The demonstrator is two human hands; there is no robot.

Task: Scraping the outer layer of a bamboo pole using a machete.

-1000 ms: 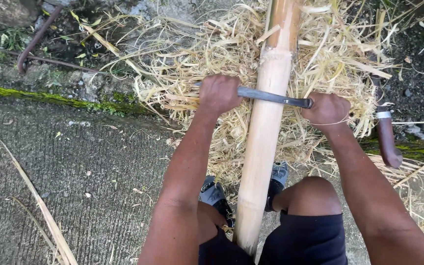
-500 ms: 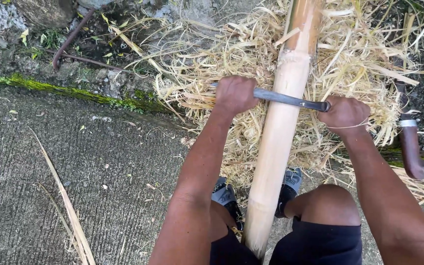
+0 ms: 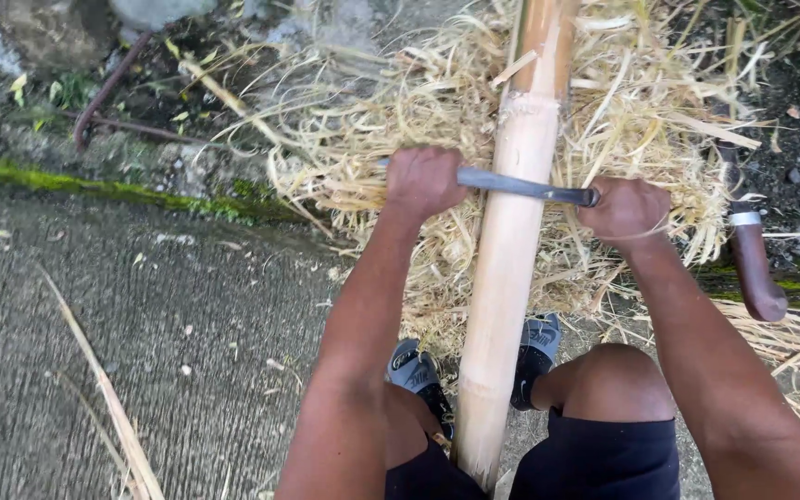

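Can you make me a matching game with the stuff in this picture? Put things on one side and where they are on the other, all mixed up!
Things:
1. bamboo pole
2. metal blade
3. wooden-handled tool
4. shavings

Places:
A. lying on the ground at the right
B. piled under and around the pole
C. running between the person's knees
D. held across the pole by the left hand and right hand

Pairs: 1-C, 2-D, 3-A, 4-B

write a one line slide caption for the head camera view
Both hands, left hand and right hand, grip a metal blade laid across a pale bamboo pole over a heap of straw-coloured shavings.
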